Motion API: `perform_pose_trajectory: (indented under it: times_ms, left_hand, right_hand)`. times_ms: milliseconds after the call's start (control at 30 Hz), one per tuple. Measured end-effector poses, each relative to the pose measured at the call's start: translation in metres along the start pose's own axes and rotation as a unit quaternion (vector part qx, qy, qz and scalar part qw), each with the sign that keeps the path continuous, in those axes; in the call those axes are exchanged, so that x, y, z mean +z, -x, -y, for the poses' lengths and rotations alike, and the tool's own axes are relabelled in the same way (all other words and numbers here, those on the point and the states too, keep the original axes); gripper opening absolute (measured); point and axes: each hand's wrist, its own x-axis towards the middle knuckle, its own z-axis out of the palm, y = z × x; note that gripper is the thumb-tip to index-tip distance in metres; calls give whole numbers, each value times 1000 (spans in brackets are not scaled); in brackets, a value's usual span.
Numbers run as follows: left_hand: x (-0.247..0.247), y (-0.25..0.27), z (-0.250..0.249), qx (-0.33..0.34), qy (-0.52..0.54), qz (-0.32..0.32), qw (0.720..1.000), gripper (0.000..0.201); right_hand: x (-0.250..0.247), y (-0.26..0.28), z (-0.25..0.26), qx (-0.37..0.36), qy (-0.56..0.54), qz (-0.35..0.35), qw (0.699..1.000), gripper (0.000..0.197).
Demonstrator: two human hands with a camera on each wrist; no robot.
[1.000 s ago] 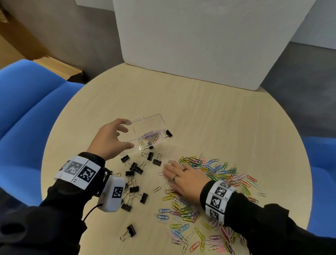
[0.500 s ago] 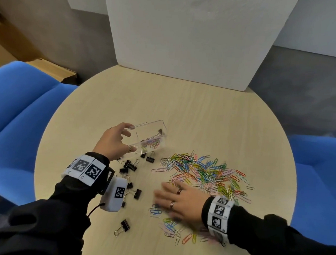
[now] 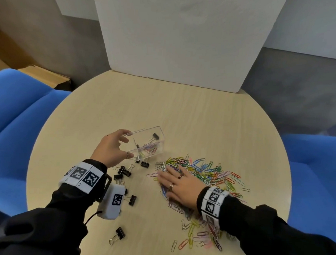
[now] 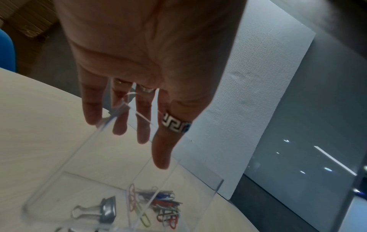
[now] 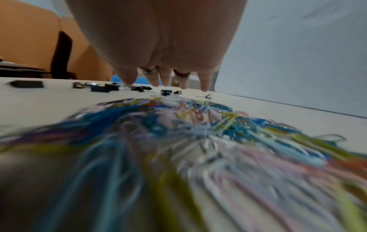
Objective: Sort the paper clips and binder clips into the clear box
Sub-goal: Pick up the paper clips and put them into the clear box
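My left hand [image 3: 110,147] holds the clear box [image 3: 151,135] tipped on the table [image 3: 201,114]; one binder clip [image 3: 154,136] sits inside. My right hand [image 3: 178,181] lies flat, fingers spread, on the paper clips [image 3: 209,170], too many to count.

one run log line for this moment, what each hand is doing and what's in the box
left hand: holds clear box tilted | right hand: flat on paper clips | box: paper clips, one binder clip
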Motion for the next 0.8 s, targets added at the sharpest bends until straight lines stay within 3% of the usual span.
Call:
perform_pose_trajectory:
  times_ms: [67,133,233,367,433,533,800]
  left_hand:
    - [0,-3,-2,2,-2,-2,1000,64]
    - [0,-5,-3,6,-4,-5,1000,63]
    - [1,-9,-5,13,-2,-8,1000,61]
    - [3,-13,-8,20,1,-3,1000,61]
    - [4,-14,-9,22,-1,0,1000,61]
    - [7,-18,-11,26,-8,6,1000,60]
    - [10,-32,-17,36,-19,17,999,65]
  right_hand:
    - [-5,-17,-4,6,-24,-6,1000,58]
    - [-9,-26,-9,33,-55,46,997,59]
    - [-4,-26,-19,37,-42,63,996,63]
    - [-10,-1,-31,22,-71,74,995,94]
    - [-12,3,-39,94,-128,22,987,89]
    - [-6,-3,-52,216,-178,-16,960,60]
    - [2,1,-36,153,-171,24,973,69]
